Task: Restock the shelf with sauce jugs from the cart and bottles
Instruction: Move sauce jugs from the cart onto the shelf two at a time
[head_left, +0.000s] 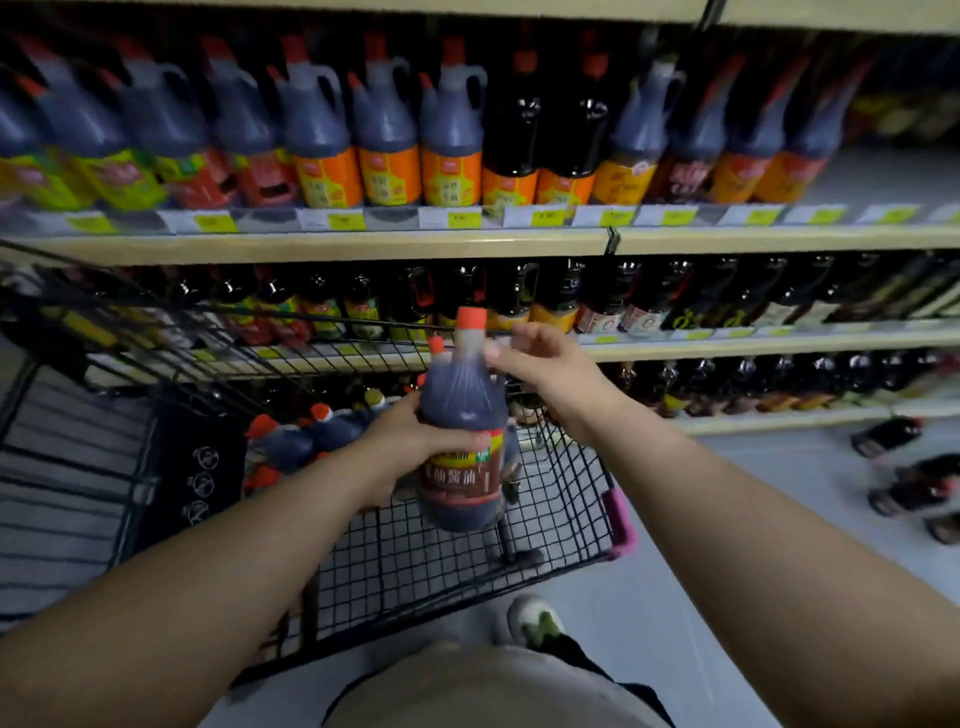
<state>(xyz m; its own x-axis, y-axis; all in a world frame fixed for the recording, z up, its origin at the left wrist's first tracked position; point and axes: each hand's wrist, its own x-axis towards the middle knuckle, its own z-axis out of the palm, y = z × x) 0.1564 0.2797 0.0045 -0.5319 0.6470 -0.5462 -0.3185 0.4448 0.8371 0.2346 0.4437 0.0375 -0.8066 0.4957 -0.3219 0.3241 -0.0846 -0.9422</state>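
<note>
A dark sauce jug (462, 415) with an orange-red cap and a brown-red label is held upright above the black wire cart (467, 561). My left hand (410, 436) grips its body from the left side. My right hand (540, 364) is at the jug's neck and handle; its thumb touches the shoulder and the fingers reach behind. Several more jugs (311, 436) with orange caps lie in the cart. The top shelf (363, 244) carries a row of similar jugs (384, 135) with orange and green labels.
Lower shelves (727, 345) hold rows of dark bottles. Several dark bottles (919, 488) lie on the grey floor at the right. The cart's pink corner bumper (621, 519) is near my right forearm. My shoe (535, 621) stands beside the cart.
</note>
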